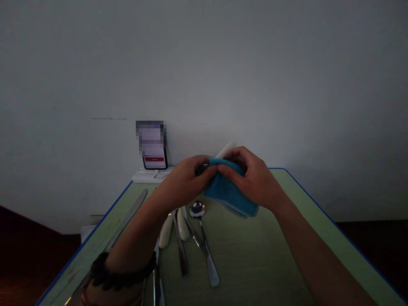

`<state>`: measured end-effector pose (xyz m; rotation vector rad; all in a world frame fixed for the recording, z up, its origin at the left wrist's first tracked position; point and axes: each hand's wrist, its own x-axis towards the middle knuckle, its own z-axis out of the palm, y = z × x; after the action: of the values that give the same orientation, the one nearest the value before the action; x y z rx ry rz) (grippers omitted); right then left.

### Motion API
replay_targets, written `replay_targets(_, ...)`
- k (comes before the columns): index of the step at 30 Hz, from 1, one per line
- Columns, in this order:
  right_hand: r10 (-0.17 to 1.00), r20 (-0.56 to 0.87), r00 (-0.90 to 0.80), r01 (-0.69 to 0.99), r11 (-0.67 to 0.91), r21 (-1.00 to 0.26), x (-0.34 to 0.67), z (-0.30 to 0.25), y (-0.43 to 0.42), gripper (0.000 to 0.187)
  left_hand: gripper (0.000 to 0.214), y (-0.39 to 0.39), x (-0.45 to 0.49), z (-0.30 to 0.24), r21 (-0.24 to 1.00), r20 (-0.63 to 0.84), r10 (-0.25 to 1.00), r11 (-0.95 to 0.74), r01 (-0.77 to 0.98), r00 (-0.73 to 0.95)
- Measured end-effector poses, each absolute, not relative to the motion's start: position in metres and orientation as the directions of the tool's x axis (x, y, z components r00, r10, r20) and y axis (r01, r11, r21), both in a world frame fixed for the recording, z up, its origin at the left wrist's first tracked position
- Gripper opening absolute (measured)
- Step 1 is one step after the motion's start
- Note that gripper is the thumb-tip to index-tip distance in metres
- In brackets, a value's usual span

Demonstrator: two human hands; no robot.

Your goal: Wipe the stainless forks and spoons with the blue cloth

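Above the far part of the table, my two hands are close together. My right hand (pixel 253 176) is closed on a folded blue cloth (pixel 231 193), thumb on top. From the cloth sticks out the white handle (pixel 225 149) of a piece of cutlery, pointing up and away. My left hand (pixel 189 176) pinches its dark metal end at the cloth's left edge; fingers and cloth hide which kind it is. Below them lie a shiny metal spoon (pixel 213 272), two cream-handled pieces (pixel 165 231) and several other metal pieces of cutlery.
A phone (pixel 155 146) stands upright in a white stand (pixel 143 176) at the table's back left, against a pale wall (pixel 204 76). A long table knife (pixel 135 208) lies along the left side, partly behind my left forearm. The green table (pixel 255 255) has blue edging.
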<state>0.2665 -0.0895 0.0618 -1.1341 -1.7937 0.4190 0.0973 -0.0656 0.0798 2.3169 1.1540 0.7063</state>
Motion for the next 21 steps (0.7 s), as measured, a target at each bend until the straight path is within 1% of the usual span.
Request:
replay_targets(2,0.800,0.574,-0.175,0.542,0.565,-0.622,0.265,0.065,-0.091,0.013,0.033,-0.066,0.097,0.079,0.627,0.218,0.807,-0.547,0.556,0.548)
replay_targets(3,0.782,0.593,-0.192,0.569,0.581,-0.582,0.266,0.066,-0.091,0.012,0.034,-0.065,0.097,0.079,0.636,0.208,0.801,-0.547,0.544,0.562)
replay_targets(5,0.754,0.624,-0.206,0.634,0.588,-0.501,0.266,0.069,-0.092,0.013,0.038,-0.065,0.096,0.079,0.634,0.192,0.788,-0.554,0.539,0.585)
replay_targets(7,0.741,0.641,-0.198,0.678,0.576,-0.457,0.268,0.071,-0.093,0.015,0.038,-0.064,0.094,0.079,0.608,0.184,0.779,-0.569,0.554,0.599)
replay_targets(10,0.760,0.630,-0.158,0.714,0.529,-0.459,0.269,0.072,-0.095,0.018,0.036,-0.063,0.092,0.080,0.565,0.164,0.769,-0.587,0.580,0.618)
replay_targets(14,0.804,0.578,-0.136,0.736,0.473,-0.484,0.273,0.076,-0.099,0.017,0.035,-0.061,0.089,0.079,0.550,0.131,0.779,-0.571,0.609,0.613)
replay_targets(17,0.791,0.582,-0.188,0.714,0.517,-0.472,0.278,0.077,-0.099,0.015,0.035,-0.059,0.087,0.078,0.559,0.133,0.790,-0.559,0.613,0.599)
replay_targets(19,0.749,0.630,-0.205,0.671,0.576,-0.467,0.281,0.076,-0.097,0.015,0.034,-0.059,0.086,0.078,0.572,0.144,0.799,-0.548,0.610,0.583)
replay_targets(21,0.717,0.668,-0.199,0.609,0.624,-0.489,0.282,0.074,-0.094,0.017,0.033,-0.058,0.085,0.079,0.580,0.142,0.810,-0.534,0.615,0.569)
